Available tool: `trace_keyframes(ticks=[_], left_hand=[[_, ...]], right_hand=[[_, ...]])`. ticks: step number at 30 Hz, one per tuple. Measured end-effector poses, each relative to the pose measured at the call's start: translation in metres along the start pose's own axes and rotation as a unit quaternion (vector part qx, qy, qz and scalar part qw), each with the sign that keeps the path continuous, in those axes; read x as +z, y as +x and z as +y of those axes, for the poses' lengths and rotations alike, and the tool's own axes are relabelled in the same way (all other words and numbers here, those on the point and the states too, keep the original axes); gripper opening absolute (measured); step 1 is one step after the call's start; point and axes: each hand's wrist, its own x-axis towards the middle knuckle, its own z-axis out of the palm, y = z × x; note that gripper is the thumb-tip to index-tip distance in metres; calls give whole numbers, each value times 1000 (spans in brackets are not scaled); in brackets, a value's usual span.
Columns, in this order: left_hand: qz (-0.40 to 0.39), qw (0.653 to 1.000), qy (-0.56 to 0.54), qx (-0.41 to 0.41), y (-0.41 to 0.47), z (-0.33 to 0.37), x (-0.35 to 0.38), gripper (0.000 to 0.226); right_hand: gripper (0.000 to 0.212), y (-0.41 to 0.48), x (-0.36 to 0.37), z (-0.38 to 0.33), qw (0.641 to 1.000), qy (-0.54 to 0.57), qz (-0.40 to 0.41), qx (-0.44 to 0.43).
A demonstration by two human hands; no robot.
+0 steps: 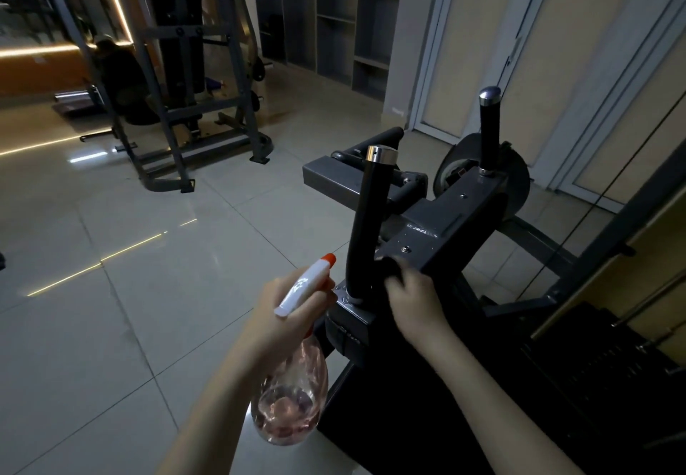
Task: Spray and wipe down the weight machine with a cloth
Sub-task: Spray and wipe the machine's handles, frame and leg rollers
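A dark grey weight machine fills the right half of the view, with two upright black handles capped in chrome. My left hand grips a clear pinkish spray bottle with a white and orange trigger head, its nozzle pointing at the base of the near handle. My right hand presses a dark cloth against the end of the machine's grey beam, beside that handle. The cloth is mostly hidden under my fingers.
Another grey weight machine stands on the tiled floor at the back left. Open grey shelving lines the far wall, with pale doors to the right. A black weight stack sits low at the right.
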Motion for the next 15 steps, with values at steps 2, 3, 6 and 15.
trace_keyframes(ticks=[2,3,6,15], left_hand=[[6,1000,1,-1,-1,-3,-1,40],[10,1000,1,-1,-1,-4,-1,40],[14,1000,3,0,-2,-5,-2,42],[17,1000,9,-4,-4,-5,-8,40]], right_hand=[[24,10,3,-11,992,107,2,62],[27,6,10,-17,993,106,10,51],[38,-21,28,-12,995,-9,76,-60],[21,-18,26,-19,969,154,181,62]])
